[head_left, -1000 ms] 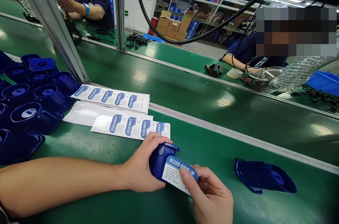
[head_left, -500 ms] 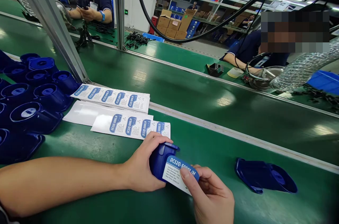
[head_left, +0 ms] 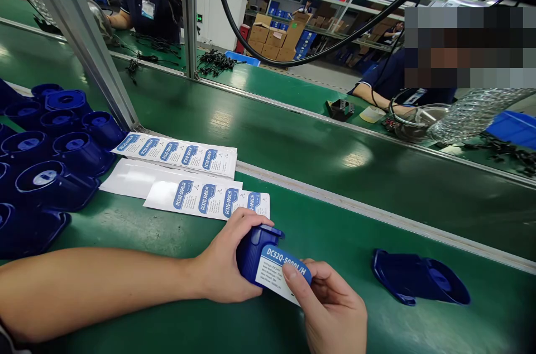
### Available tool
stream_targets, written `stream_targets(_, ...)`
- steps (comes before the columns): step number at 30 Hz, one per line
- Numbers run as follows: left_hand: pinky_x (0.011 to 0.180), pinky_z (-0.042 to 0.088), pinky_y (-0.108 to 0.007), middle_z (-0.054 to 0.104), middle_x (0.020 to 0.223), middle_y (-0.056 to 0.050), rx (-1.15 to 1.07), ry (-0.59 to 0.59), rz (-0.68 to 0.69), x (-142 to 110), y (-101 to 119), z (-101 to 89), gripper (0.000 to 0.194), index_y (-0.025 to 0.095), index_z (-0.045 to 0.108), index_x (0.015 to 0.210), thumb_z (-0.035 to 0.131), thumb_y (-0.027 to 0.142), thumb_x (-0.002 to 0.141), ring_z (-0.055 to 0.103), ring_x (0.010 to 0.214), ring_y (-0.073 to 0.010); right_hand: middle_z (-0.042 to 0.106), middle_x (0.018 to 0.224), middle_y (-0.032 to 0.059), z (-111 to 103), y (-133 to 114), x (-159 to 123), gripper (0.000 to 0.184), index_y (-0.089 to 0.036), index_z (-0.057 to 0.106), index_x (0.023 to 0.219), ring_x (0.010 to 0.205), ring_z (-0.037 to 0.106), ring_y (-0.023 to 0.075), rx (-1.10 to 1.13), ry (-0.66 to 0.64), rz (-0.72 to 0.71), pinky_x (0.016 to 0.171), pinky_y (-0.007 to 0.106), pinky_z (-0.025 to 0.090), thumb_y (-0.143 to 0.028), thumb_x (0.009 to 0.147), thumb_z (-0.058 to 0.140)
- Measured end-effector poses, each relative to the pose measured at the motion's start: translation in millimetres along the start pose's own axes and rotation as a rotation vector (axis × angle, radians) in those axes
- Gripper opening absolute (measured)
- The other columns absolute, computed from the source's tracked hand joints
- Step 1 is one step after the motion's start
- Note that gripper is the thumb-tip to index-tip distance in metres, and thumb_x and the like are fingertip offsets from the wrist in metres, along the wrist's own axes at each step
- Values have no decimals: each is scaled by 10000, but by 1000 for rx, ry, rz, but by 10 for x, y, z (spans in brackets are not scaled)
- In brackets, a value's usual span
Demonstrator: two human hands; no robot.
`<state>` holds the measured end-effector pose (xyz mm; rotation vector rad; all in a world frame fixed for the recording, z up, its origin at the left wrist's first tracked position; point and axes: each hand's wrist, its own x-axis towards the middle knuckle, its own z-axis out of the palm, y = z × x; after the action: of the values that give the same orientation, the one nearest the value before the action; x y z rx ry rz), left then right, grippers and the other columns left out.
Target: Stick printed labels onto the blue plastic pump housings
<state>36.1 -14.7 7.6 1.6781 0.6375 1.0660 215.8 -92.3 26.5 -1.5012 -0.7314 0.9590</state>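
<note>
A dark blue plastic housing (head_left: 252, 256) stands in the grip of my left hand (head_left: 228, 259), thumb below and fingers over its top. Between thumb and fingers my right hand (head_left: 337, 304) pinches a blue and white label (head_left: 274, 271) printed DC52Q-5000L/H. The label's left edge lies against the housing's side; whether it sticks there I cannot tell. Its right end is partly covered by my thumb. Just beyond my left hand lie label sheets (head_left: 205, 197), one overlapping a blank white backing strip (head_left: 134, 178).
Several blue housings (head_left: 75, 144) crowd the bench at left, and another housing (head_left: 419, 278) lies at right. A metal post (head_left: 79, 36) rises at the left. Across the green conveyor (head_left: 293, 119) two people work beside cables and a clear duct (head_left: 481, 116). A black cable (head_left: 285, 63) hangs overhead.
My right hand and the label have shifted slightly left, closer against the housing. My left hand stays put. Across the belt, the person at left has raised an arm and lifted a cable bundle.
</note>
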Motion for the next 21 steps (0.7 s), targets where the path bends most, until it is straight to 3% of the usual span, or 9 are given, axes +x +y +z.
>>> stream_targets(13,1074,510,-472,510,1331,-81,-2,-9,-13,5,2,-1,900,315,516,1422,823,45,620,578,1223,-302,663,749,14,-23,21,11,391,-201,728,685,624,557,136,-27,-8,-27,542,212,523,-491,721,988)
stream_targets(21,1081,514,-471,514,1331,-83,22,-4,0,-5,-13,3,899,303,519,1417,834,58,611,584,1218,-300,677,742,34,-149,111,126,332,-191,752,687,613,596,155,-55,-97,-41,537,236,555,-418,735,990)
